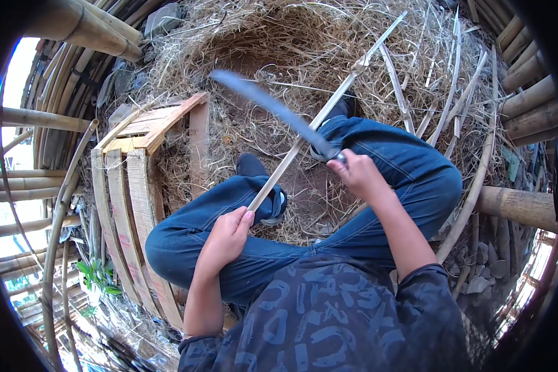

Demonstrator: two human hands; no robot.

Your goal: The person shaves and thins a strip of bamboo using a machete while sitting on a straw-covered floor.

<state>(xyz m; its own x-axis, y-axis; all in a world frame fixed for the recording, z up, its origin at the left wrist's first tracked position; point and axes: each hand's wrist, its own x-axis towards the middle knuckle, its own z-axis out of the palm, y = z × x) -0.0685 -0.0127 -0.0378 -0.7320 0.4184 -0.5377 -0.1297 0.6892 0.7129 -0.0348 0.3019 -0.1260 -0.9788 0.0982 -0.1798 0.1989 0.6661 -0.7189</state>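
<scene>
My left hand is closed round the near end of a long, pale bamboo strip. The strip slants up and away to the right, between my knees, with a rougher knot partway along. My right hand grips the dark handle of a machete above my right thigh. Its long blade points up and to the left, blurred by motion, and crosses the strip in the picture. Whether the blade touches the strip I cannot tell.
A slatted wooden crate stands beside my left knee. Shavings are heaped on the ground ahead. Several split bamboo strips lie at the far right. Bamboo poles wall in both sides, and grey rubble lies at the right.
</scene>
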